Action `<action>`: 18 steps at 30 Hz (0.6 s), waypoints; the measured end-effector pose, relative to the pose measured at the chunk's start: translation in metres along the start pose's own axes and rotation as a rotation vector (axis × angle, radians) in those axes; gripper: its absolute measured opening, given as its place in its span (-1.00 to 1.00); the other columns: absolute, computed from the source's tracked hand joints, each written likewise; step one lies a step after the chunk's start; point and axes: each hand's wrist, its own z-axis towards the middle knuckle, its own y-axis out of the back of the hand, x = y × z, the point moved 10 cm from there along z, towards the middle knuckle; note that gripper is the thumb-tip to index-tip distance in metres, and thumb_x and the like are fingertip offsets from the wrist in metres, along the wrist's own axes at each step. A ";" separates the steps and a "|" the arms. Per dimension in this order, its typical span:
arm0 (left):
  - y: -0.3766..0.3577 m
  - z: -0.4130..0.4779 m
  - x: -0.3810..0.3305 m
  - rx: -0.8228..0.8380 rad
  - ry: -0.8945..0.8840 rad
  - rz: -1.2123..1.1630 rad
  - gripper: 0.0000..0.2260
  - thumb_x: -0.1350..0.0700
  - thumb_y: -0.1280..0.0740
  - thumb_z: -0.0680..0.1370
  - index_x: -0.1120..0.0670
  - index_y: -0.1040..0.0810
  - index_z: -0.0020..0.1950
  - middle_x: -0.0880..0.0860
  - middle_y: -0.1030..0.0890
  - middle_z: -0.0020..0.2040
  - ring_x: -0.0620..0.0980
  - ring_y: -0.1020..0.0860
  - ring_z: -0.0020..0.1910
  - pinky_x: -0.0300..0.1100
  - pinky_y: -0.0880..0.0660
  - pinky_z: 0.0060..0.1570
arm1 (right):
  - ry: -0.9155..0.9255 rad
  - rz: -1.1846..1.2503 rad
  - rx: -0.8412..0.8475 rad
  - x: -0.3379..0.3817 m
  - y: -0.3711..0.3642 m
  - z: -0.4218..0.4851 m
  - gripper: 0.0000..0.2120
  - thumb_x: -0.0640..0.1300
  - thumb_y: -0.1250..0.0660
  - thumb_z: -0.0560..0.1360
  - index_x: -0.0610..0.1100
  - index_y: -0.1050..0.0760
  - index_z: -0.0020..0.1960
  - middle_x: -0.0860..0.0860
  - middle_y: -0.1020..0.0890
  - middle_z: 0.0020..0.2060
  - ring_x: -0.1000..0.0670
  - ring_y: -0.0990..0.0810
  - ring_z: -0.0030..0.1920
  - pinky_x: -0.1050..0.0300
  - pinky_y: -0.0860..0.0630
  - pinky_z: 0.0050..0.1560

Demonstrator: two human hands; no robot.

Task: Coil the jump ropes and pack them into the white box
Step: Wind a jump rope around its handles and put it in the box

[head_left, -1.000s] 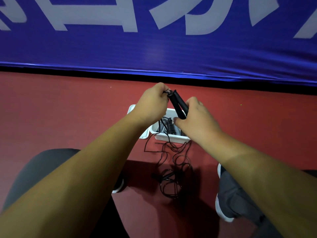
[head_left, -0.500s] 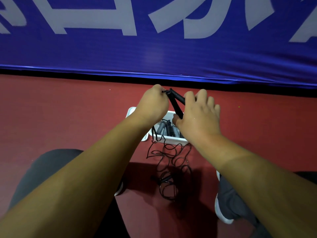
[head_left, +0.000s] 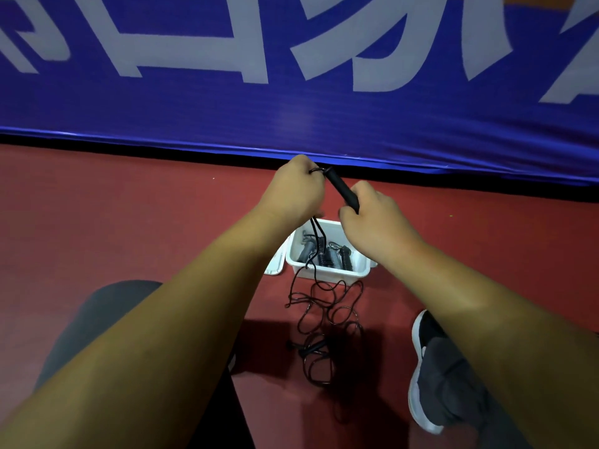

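My right hand (head_left: 372, 218) grips the lower end of the black jump-rope handles (head_left: 342, 189), which slant up to the left. My left hand (head_left: 296, 189) pinches the black cord where it leaves the handle tops. From my left hand the cord hangs down past the white box (head_left: 327, 273) and lies in loose black loops (head_left: 327, 312) on the red floor in front of it. Inside the box lie coiled ropes with grey and black handles (head_left: 324, 252).
A white lid (head_left: 275, 264) lies flat against the box's left side. A blue banner (head_left: 291, 108) with white lettering runs along the floor behind. My knee (head_left: 97, 319) is at lower left and my shoe (head_left: 428, 367) at lower right.
My right hand's fingers, spread half a second ago, have closed round the handles again. Both hands have risen slightly, and more cord has lifted off the floor.
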 end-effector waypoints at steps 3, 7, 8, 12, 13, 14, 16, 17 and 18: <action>0.009 0.001 0.000 -0.014 -0.007 -0.079 -0.91 0.15 -0.25 0.64 0.12 -0.53 0.02 0.10 -0.59 -0.20 0.09 -0.65 -0.27 0.19 -0.70 -0.01 | -0.013 -0.004 0.020 0.004 0.001 0.001 -0.91 -0.03 -0.23 0.61 -0.05 -0.41 -0.01 -0.03 -0.56 -0.13 -0.09 -0.56 -0.20 -0.01 -0.44 -0.28; 0.019 0.006 -0.001 0.021 -0.018 -0.186 -0.94 0.19 -0.35 0.62 0.13 -0.61 0.04 0.04 -0.62 -0.17 0.03 -0.60 -0.20 0.20 -0.66 0.11 | -0.020 -0.007 0.031 0.007 0.002 0.002 -0.88 -0.02 -0.22 0.62 -0.05 -0.44 -0.02 -0.03 -0.58 -0.16 -0.05 -0.57 -0.25 0.05 -0.42 -0.32; 0.021 0.006 -0.003 0.042 -0.026 -0.206 -0.91 0.19 -0.36 0.61 0.13 -0.64 0.07 0.01 -0.63 -0.16 0.01 -0.58 -0.20 0.16 -0.65 0.11 | -0.026 0.000 0.029 0.007 0.003 0.003 -0.88 -0.03 -0.22 0.63 -0.06 -0.45 0.00 -0.03 -0.58 -0.16 -0.04 -0.56 -0.26 0.06 -0.40 -0.33; 0.025 0.008 -0.009 0.150 -0.062 -0.352 -0.76 0.19 -0.33 0.59 0.05 -0.74 0.17 0.03 -0.70 -0.04 -0.01 -0.53 -0.13 -0.06 -0.54 0.01 | -0.034 -0.005 0.002 0.007 0.013 0.008 -0.85 -0.04 -0.21 0.64 -0.11 -0.48 0.04 -0.06 -0.59 -0.14 -0.01 -0.53 -0.26 0.06 -0.32 -0.33; 0.024 0.009 -0.009 0.175 -0.075 -0.369 -0.74 0.21 -0.32 0.60 0.05 -0.74 0.20 0.07 -0.72 0.00 0.00 -0.54 -0.12 -0.08 -0.54 0.02 | -0.030 0.003 -0.001 0.006 0.015 0.008 -0.85 -0.04 -0.21 0.64 -0.10 -0.48 0.03 -0.05 -0.59 -0.15 -0.01 -0.53 -0.25 0.07 -0.31 -0.35; 0.023 0.010 -0.009 0.203 -0.083 -0.376 -0.72 0.24 -0.31 0.62 0.06 -0.72 0.25 0.10 -0.73 0.04 0.00 -0.57 -0.10 -0.07 -0.55 0.05 | -0.023 0.016 -0.002 0.006 0.017 0.010 -0.86 -0.05 -0.20 0.64 -0.09 -0.47 0.03 -0.04 -0.59 -0.15 -0.01 -0.53 -0.25 0.08 -0.31 -0.35; 0.020 0.012 -0.008 0.255 -0.079 -0.378 -0.72 0.29 -0.30 0.66 0.10 -0.68 0.30 0.12 -0.74 0.09 -0.01 -0.61 -0.05 -0.04 -0.60 0.12 | -0.013 0.029 0.000 0.004 0.018 0.011 -0.88 -0.05 -0.20 0.64 -0.05 -0.47 0.02 -0.03 -0.59 -0.16 0.00 -0.54 -0.25 0.09 -0.31 -0.35; 0.017 0.012 -0.007 0.284 -0.067 -0.374 -0.75 0.29 -0.30 0.67 0.13 -0.66 0.30 0.13 -0.74 0.08 -0.01 -0.63 -0.03 -0.02 -0.61 0.15 | -0.008 0.030 -0.003 0.004 0.020 0.012 -0.89 -0.04 -0.20 0.64 -0.05 -0.46 0.01 -0.02 -0.59 -0.16 0.00 -0.54 -0.25 0.09 -0.32 -0.34; 0.014 0.012 -0.006 0.319 -0.048 -0.367 -0.79 0.28 -0.31 0.68 0.16 -0.65 0.27 0.13 -0.74 0.07 -0.01 -0.63 -0.01 -0.02 -0.61 0.19 | -0.003 0.028 -0.007 0.004 0.021 0.013 -0.89 -0.04 -0.21 0.64 -0.04 -0.47 0.01 -0.01 -0.59 -0.16 0.01 -0.55 -0.24 0.09 -0.33 -0.34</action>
